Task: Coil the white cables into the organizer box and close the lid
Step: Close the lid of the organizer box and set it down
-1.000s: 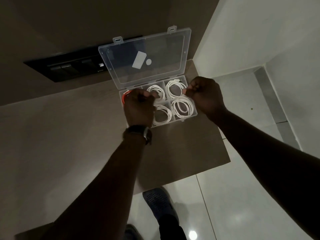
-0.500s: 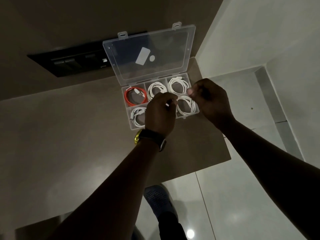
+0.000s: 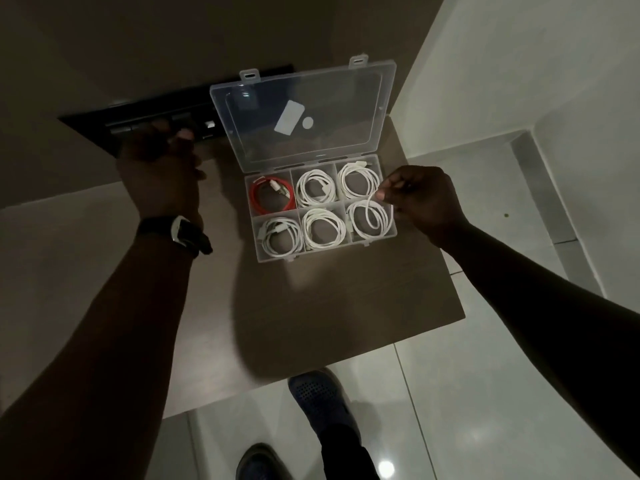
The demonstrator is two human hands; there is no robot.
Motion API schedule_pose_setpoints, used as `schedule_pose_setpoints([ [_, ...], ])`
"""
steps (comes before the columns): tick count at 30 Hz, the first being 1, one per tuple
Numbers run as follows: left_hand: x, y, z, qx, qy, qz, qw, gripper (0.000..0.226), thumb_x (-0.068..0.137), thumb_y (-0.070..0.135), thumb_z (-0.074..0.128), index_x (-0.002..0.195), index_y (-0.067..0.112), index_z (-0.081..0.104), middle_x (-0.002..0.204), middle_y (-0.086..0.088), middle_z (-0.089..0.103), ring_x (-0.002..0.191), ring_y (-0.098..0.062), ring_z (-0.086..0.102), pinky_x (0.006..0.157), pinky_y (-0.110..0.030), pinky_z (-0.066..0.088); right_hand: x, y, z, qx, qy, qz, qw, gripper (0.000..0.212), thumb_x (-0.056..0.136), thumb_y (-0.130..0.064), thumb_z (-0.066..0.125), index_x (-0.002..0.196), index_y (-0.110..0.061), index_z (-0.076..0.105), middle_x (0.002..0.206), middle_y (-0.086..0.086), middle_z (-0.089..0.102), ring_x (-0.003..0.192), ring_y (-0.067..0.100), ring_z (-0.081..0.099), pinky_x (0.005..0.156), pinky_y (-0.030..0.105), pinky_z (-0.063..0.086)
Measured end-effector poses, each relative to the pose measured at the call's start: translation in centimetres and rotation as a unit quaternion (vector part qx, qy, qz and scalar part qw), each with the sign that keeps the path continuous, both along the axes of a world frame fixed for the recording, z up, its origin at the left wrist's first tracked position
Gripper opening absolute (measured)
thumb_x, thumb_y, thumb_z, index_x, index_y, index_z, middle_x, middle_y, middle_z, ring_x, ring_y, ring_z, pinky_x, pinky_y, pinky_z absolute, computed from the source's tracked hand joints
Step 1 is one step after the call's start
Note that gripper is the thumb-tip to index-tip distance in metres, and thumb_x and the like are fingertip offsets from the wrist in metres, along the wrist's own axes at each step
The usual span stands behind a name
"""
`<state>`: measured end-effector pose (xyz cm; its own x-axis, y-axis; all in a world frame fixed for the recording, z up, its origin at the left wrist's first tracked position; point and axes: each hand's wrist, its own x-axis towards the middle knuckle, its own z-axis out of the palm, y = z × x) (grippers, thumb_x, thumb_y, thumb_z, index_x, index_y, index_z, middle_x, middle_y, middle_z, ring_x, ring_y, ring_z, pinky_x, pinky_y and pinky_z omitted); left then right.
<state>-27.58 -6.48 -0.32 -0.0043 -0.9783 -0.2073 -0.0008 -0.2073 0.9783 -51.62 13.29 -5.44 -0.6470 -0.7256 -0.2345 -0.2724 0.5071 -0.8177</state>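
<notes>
My right hand (image 3: 420, 202) sits just beside the near-right compartment of the organizer box (image 3: 393, 233), thumb and forefinger pinched on a loose loop of the white cable (image 3: 371, 216) that rises out of that compartment; the rest of the fingers are curled in, holding nothing else. The loop runs down and to the left from my fingertips into the coil below, so the cable lies left of and under my hand, and I judge the coming move is a short push down and inward to seat that last turn flat. The other four white coils already lie in their own cells, and a red cable (image 3: 272, 199) fills the far-left one (not mine to bother with). My left hand (image 3: 162, 174) is well apart from the box, off to its left near the dark panel (image 3: 114, 128) at the wall, fingers loosely bent and apparently empty, though the dim light makes that hard to confirm. The clear lid (image 3: 301, 112) stands open, hinged along the far edge, its long axis running left to right. My left hand is the nearer one to the lid's left corner, so it seems better placed to swing it down toward me once the loop is tucked in.
</notes>
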Motion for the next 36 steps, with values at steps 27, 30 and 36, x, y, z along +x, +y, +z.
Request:
schedule_pose_setpoints([
  [27, -4.7, -0.5, 2.9, 0.200, -0.038, -0.101, 0.974, 0.041, 0.078, 0.046, 0.072, 0.110, 0.022, 0.060, 0.095, 0.002, 0.057, 0.085, -0.015, 0.062, 0.067, -0.028, 0.059, 2.7, 1.7, -2.6, -0.009, 0.279, 0.277, 0.919, 0.015, 0.093, -0.023, 0.058, 0.082, -0.013, 0.055, 0.086, 0.004, 0.057, 0.077, 0.025, 0.055, 0.065, 0.040, 0.045],
  [30, -2.7, 0.2, 2.5, 0.195, -0.039, -0.139, 0.970, 0.030, 0.080, 0.032, 0.073, 0.104, 0.014, 0.068, 0.073, 0.004, 0.057, 0.062, -0.009, 0.058, 0.056, -0.023, 0.052, 3.0, 1.8, -2.8, 0.031, 0.258, 0.175, 0.950, 0.031, 0.084, -0.035, 0.072, 0.082, -0.017, 0.047, 0.085, -0.003, 0.049, 0.074, 0.016, 0.045, 0.058, 0.029, 0.030],
  [36, 3.4, 4.0, -1.3, 0.138, -0.086, -0.227, 0.960, 0.029, 0.083, 0.018, 0.072, 0.110, 0.027, 0.067, 0.105, 0.004, 0.069, 0.092, -0.014, 0.068, 0.075, -0.029, 0.053, 3.4, 1.9, -3.3, 0.130, 0.043, -0.060, 0.989, 0.034, 0.079, -0.036, 0.076, 0.078, -0.020, 0.046, 0.072, -0.006, 0.054, 0.065, 0.015, 0.053, 0.052, 0.027, 0.036],
])
